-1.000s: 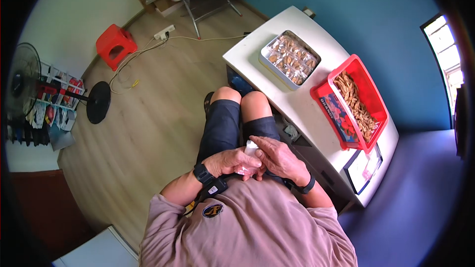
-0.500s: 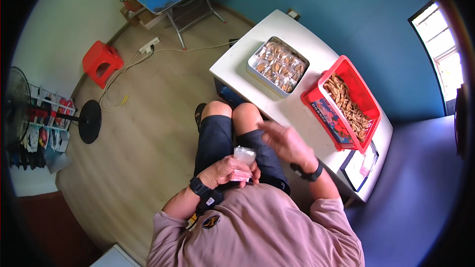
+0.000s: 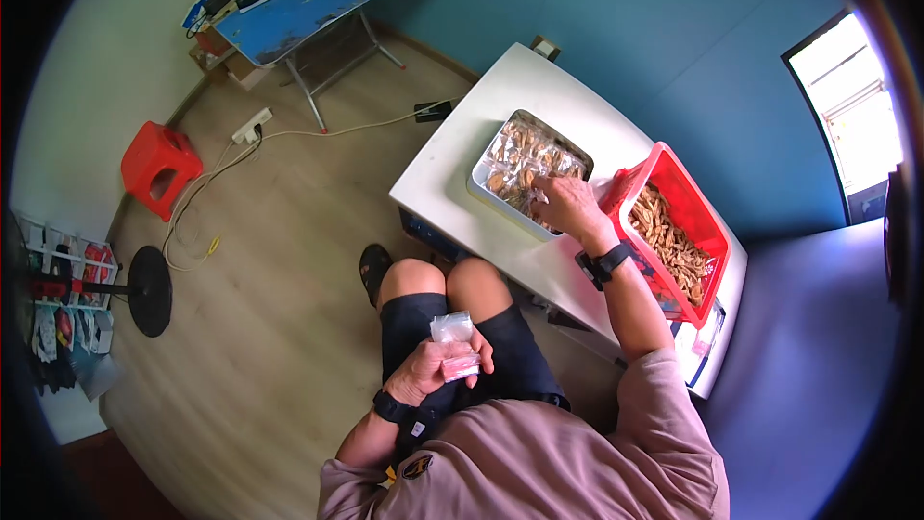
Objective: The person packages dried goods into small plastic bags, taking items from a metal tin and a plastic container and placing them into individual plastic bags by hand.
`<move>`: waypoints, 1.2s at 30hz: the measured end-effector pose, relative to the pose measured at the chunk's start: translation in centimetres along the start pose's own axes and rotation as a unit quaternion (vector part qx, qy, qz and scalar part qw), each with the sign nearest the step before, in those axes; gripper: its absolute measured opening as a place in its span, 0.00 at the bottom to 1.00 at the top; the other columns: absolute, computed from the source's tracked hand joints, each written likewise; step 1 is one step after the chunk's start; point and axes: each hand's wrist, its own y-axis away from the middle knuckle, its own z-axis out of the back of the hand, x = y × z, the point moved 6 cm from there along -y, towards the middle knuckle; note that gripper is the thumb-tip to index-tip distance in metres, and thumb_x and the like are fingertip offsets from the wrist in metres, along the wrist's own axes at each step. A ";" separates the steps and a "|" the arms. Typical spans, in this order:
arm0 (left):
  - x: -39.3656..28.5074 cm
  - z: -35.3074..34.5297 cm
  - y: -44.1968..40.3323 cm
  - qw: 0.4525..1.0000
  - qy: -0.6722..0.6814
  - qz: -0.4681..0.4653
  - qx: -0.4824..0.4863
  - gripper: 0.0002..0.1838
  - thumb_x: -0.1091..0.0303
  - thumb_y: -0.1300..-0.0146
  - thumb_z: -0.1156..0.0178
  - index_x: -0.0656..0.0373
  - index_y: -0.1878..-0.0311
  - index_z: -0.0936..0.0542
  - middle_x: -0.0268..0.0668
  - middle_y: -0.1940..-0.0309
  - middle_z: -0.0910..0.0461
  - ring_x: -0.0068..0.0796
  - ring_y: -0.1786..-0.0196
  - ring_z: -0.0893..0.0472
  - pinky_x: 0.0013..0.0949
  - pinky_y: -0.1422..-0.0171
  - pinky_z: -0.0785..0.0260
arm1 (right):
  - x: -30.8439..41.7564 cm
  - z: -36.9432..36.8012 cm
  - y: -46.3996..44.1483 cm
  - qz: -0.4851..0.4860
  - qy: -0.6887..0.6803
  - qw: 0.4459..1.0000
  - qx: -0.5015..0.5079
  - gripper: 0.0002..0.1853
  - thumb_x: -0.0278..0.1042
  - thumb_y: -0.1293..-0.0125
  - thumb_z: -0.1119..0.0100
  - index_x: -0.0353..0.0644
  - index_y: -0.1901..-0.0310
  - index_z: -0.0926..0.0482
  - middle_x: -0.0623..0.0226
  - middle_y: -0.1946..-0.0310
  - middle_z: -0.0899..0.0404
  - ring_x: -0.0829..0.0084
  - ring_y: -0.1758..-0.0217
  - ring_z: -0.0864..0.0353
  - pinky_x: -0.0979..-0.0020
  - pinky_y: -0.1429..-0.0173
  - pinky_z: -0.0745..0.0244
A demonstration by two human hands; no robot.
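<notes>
My left hand (image 3: 435, 366) is closed around a stack of small clear plastic bags (image 3: 452, 327) with a pink band, held over my lap. My right hand (image 3: 568, 202) reaches into the right part of a rectangular metal tin (image 3: 507, 210) on the white table. Its fingers are closed at small clear packets (image 3: 525, 156) holding brown dried pieces; what they grip is too small to make out. Right of that hand, a red plastic basket (image 3: 707, 221) holds many loose brown dried pieces (image 3: 664, 241).
The white table (image 3: 462, 149) stands ahead and to the right, bearing a black-framed item (image 3: 707, 342). A blue folding table (image 3: 289, 24) with cups is farther off. A red stool (image 3: 159, 169), cables, a power strip (image 3: 252, 125) and a fan (image 3: 149, 291) are at left.
My right hand has left the plastic bags and moved up and right into the tin. My left hand still holds the bags. The view has shifted, showing more of the blue table.
</notes>
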 end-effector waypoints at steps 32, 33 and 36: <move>-0.6 1.8 -1.4 0.999 -0.002 0.004 -0.043 0.11 0.65 0.45 0.35 0.61 0.63 0.23 0.42 0.64 0.22 0.40 0.58 0.19 0.35 0.65 0.22 | -1.2 0.3 1.2 -0.009 -0.277 0.961 -0.008 0.09 0.30 0.50 0.37 0.39 0.65 0.19 0.57 0.72 0.19 0.56 0.67 0.18 0.61 0.61 0.24; -0.6 1.8 -1.3 0.999 -0.002 0.003 -0.042 0.11 0.65 0.45 0.35 0.61 0.63 0.23 0.43 0.64 0.22 0.40 0.58 0.19 0.35 0.65 0.22 | -1.3 0.0 1.1 0.004 -0.280 0.960 -0.008 0.10 0.31 0.49 0.36 0.39 0.64 0.18 0.57 0.72 0.18 0.57 0.66 0.18 0.62 0.60 0.23; -0.8 1.4 -1.3 0.999 -0.006 -0.006 -0.046 0.11 0.66 0.45 0.35 0.61 0.63 0.23 0.43 0.63 0.22 0.39 0.58 0.19 0.35 0.66 0.22 | -0.6 0.7 1.2 0.005 -0.254 0.967 -0.018 0.07 0.29 0.48 0.38 0.39 0.66 0.19 0.57 0.73 0.20 0.56 0.67 0.18 0.62 0.61 0.23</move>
